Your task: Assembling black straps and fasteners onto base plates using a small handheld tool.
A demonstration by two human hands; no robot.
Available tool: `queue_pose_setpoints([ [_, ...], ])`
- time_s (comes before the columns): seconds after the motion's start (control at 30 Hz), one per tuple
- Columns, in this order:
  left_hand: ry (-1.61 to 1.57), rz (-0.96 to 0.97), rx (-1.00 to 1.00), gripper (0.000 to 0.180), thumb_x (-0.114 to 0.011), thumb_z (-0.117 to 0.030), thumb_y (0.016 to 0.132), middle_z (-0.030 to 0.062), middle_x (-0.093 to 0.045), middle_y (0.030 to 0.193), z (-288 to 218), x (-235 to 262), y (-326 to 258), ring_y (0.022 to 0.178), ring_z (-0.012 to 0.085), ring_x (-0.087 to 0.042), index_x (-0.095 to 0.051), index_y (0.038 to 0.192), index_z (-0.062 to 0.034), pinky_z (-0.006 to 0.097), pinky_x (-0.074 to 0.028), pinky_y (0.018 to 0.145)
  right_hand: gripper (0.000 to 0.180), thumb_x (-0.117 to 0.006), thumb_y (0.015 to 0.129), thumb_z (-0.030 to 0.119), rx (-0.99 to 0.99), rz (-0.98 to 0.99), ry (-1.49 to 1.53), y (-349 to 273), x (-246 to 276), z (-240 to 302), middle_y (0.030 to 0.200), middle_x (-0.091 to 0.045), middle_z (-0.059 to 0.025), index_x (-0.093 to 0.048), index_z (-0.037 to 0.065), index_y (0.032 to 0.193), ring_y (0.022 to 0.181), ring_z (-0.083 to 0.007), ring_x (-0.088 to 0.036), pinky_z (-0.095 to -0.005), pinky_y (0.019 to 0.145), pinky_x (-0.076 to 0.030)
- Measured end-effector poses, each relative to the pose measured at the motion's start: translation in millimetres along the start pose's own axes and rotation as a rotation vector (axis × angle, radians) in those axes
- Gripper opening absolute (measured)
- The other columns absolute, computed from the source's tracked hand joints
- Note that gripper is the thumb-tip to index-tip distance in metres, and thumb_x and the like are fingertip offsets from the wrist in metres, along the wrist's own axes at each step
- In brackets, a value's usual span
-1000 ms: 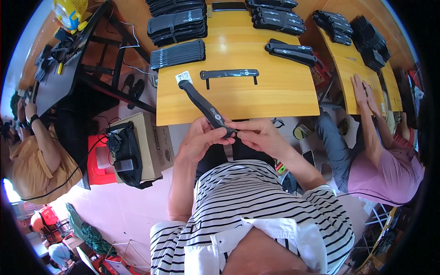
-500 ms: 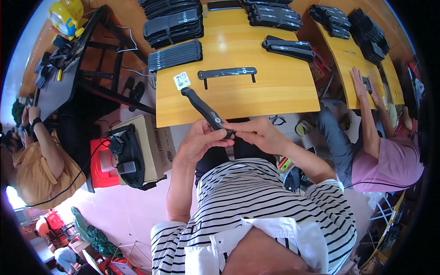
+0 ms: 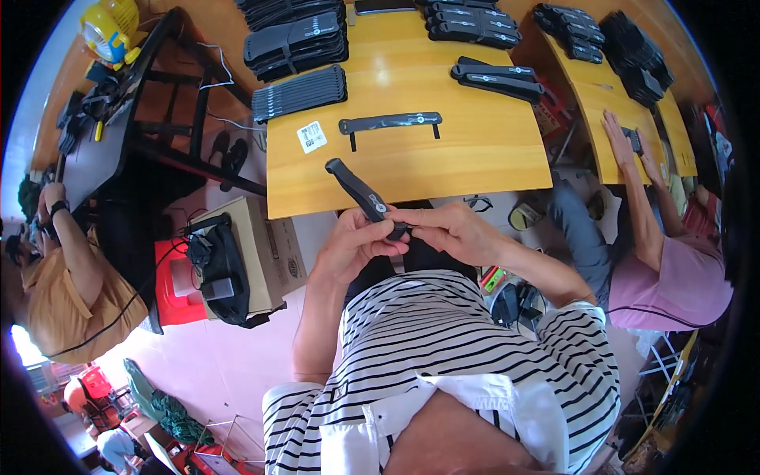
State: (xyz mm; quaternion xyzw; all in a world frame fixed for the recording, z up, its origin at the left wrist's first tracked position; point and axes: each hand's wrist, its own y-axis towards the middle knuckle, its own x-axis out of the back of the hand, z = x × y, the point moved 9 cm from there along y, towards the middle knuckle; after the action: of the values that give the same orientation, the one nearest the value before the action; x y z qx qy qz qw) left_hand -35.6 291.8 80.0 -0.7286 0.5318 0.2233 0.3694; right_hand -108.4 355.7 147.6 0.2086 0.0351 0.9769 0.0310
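Note:
A black strap (image 3: 354, 184) with a pale printed mark slants up from my hands, its far end over the yellow table's front edge. My left hand (image 3: 348, 245) is closed round its lower part, thumb on top. From the other side, my right hand (image 3: 463, 233) pinches the strap's near end, close to the left fingertips; what lies between those fingers is partly hidden. Beyond, another black strap (image 3: 390, 122) lies crosswise on the table, with two narrow black tabs pointing toward me. Left of it sits a white printed label (image 3: 312, 137).
Stacks of black straps (image 3: 297, 43) stand at the table's back left, more bundles (image 3: 473, 28) at back right. A few loose straps (image 3: 497, 79) lie on the right. An open cardboard box (image 3: 257, 245) is on the floor at left. Co-workers sit on both sides.
The held strap has shifted slightly right and toward me, and its far end is now apart from the white label. Both hands keep their hold near its lower end.

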Motion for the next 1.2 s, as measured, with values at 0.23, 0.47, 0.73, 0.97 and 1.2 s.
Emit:
queue_pose_setpoints([
  [0.23,-0.142,0.068,0.015,0.027,-0.054,-0.013,0.088,0.0180,-0.063,0.087,6,-8,3,0.074,0.0236,-0.066,-0.050,0.105,0.0081,0.026,-0.057,0.066,0.038,-0.047,0.090,0.006,-0.422,0.146,0.732,-13,-12,-32,0.060,-0.044,0.0040,-0.048,0.013,0.127,0.046,-0.0005,-0.035,-0.0153,0.039,-0.028],
  [0.47,-0.108,0.063,0.028,0.027,-0.056,-0.012,0.087,0.0180,-0.063,0.087,13,-9,3,0.074,0.0238,-0.066,-0.050,0.105,0.0079,0.025,-0.057,0.066,0.040,-0.045,0.090,0.006,-0.543,0.288,0.899,-25,-19,-36,0.058,-0.040,0.0056,-0.045,0.014,0.130,0.044,-0.0001,-0.030,-0.0157,0.038,-0.025],
  [0.73,0.039,-0.046,0.001,0.026,-0.058,-0.008,0.084,0.0167,-0.062,0.087,11,-4,6,0.073,0.0230,-0.066,-0.052,0.103,0.0079,0.025,-0.057,0.065,0.044,-0.050,0.086,0.000,-0.010,-0.079,-0.150,-13,4,-2,0.062,-0.049,0.0046,-0.047,0.013,0.127,0.052,-0.0071,-0.044,-0.0244,0.047,-0.036],
  [0.97,0.229,-0.064,0.013,0.029,-0.060,-0.002,0.081,0.0156,-0.062,0.088,6,-10,2,0.074,0.0234,-0.066,-0.050,0.106,0.0078,0.027,-0.056,0.068,0.030,-0.052,0.089,0.009,-0.368,0.140,0.840,-19,-19,-50,0.060,-0.046,0.0051,-0.056,0.010,0.119,0.047,-0.0025,-0.036,-0.0192,0.040,-0.029],
  [1.2,0.269,-0.088,-0.040,0.034,-0.057,0.003,0.077,0.0156,-0.062,0.087,6,-14,-1,0.073,0.0221,-0.065,-0.048,0.109,0.0078,0.027,-0.055,0.068,0.026,-0.049,0.091,0.012,-0.596,0.190,0.869,-22,-19,-57,0.058,-0.040,0.0066,-0.058,0.009,0.116,0.042,0.0011,-0.025,-0.0157,0.035,-0.016],
])
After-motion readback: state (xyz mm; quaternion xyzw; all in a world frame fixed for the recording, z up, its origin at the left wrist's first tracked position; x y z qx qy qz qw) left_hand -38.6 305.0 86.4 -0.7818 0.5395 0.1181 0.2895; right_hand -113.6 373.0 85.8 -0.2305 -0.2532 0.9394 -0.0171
